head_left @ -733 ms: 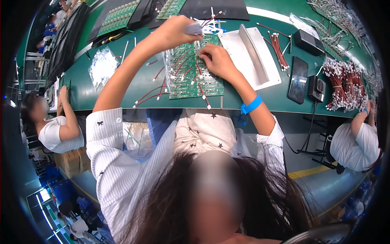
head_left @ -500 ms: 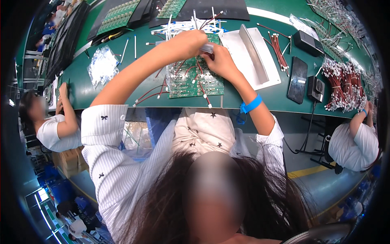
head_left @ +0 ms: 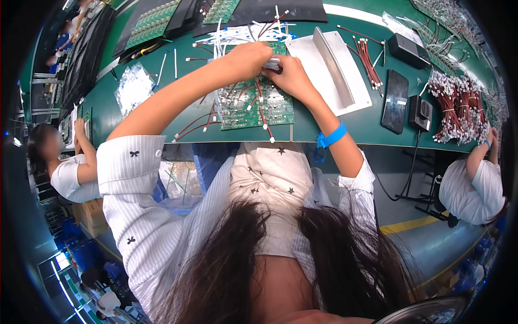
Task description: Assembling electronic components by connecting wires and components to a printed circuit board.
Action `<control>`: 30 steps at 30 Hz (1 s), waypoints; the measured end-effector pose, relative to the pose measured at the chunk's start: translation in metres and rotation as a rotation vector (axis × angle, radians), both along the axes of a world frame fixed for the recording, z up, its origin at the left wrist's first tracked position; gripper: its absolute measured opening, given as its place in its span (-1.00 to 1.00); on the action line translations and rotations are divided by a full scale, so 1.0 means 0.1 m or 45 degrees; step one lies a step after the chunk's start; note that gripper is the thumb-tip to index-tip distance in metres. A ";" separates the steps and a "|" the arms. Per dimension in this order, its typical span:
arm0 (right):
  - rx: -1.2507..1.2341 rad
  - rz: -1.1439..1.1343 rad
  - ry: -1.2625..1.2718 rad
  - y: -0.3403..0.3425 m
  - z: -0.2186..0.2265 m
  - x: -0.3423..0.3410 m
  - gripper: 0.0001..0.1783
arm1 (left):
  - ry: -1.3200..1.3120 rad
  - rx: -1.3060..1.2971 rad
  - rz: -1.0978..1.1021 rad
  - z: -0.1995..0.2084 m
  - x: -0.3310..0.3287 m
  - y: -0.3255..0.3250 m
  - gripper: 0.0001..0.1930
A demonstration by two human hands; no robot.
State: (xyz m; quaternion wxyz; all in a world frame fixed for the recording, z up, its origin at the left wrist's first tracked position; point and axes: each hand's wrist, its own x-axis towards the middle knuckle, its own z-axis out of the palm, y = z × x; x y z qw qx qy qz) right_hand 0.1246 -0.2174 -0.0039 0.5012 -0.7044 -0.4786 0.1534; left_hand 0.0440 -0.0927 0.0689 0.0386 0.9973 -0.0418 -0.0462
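Observation:
Both of my hands meet over the far part of a green circuit board (head_left: 232,116) with red-and-black wire leads plugged in along it. My left hand (head_left: 252,57) is closed like a fist; its fingertips are turned away, and what they grip is hidden. My right hand (head_left: 293,76) is closed beside it, thumb and fingers on a small translucent whitish piece (head_left: 273,64) whose kind I cannot make out. Several leads with white connectors (head_left: 265,126) hang over the board's near edge. White cable ties (head_left: 237,33) with blue ends lie just behind my hands.
Right of the board lies a white plate with an upright metal bar (head_left: 334,67). Beyond are loose wire leads (head_left: 369,63), a phone (head_left: 395,101), black adapters (head_left: 408,52) and bundled leads (head_left: 458,110). Left is a plastic bag (head_left: 134,89). Co-workers sit at both sides.
The view has shifted slightly. Both hands stay together over the board, and the translucent piece between them looks slightly turned. The co-worker's hand at the left has lowered.

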 end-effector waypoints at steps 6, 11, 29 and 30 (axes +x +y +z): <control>-0.083 0.069 -0.071 -0.05 0.10 0.03 -0.82 | 0.125 0.018 0.158 0.08 -0.02 -0.03 -0.83; 0.081 -0.016 -0.058 -0.13 0.07 0.05 -0.83 | 0.035 0.161 0.074 0.13 -0.02 -0.12 -0.85; 0.038 -0.065 -0.141 -0.07 0.02 -0.03 -0.88 | 0.145 -0.044 0.252 0.04 -0.01 0.00 -0.76; 0.037 -0.066 -0.139 -0.07 0.02 -0.03 -0.88 | 0.146 -0.045 0.252 0.04 -0.01 0.00 -0.76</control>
